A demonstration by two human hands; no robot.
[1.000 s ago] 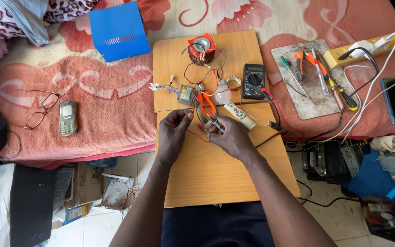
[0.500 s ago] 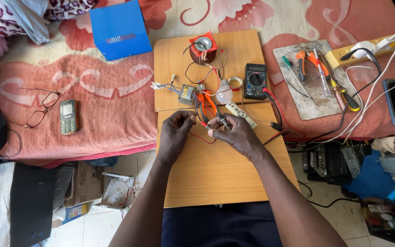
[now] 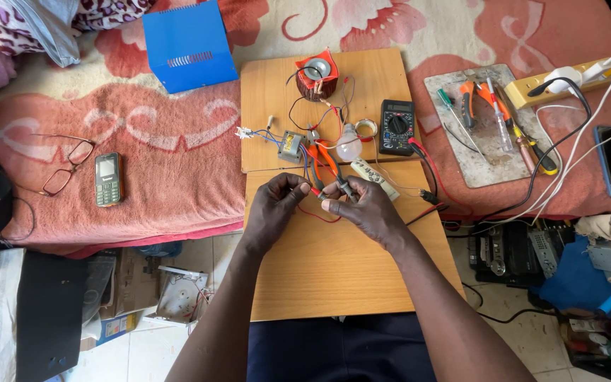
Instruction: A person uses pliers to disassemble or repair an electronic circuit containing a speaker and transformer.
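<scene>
On the near wooden board (image 3: 348, 276), both hands are brought together over a thin red wire (image 3: 317, 212). The left hand (image 3: 275, 209) is pinched shut on one end of the wire, fingertips closed around it. The right hand (image 3: 363, 209) is clamped on orange-handled pliers (image 3: 328, 167), whose jaws are turned down toward the wire end; whether the jaws are biting the wire cannot be told, since the spot is too small and partly covered by fingers. The wire loops loosely on the board just under the hands. Just beyond, on the far board (image 3: 270, 85), a small transformer (image 3: 291, 145) with blue and red leads, a clear bulb (image 3: 348, 147), a copper-wound coil (image 3: 317, 76) on a red base and a black multimeter (image 3: 397, 126) are laid close together; a white remote-like bar (image 3: 374, 177) lies beside the right hand. Off to the right a grey tray (image 3: 454, 152) of screwdrivers and a yellow power strip (image 3: 553, 86) are seen; on the blanket to the left, a mobile phone (image 3: 107, 178), glasses (image 3: 65, 167) and a blue metal box (image 3: 188, 45). The step is judged to be stripping or trimming the wire end. A light, steady squeeze would be called for next, with the wire held taut so that the strands are not cut.
</scene>
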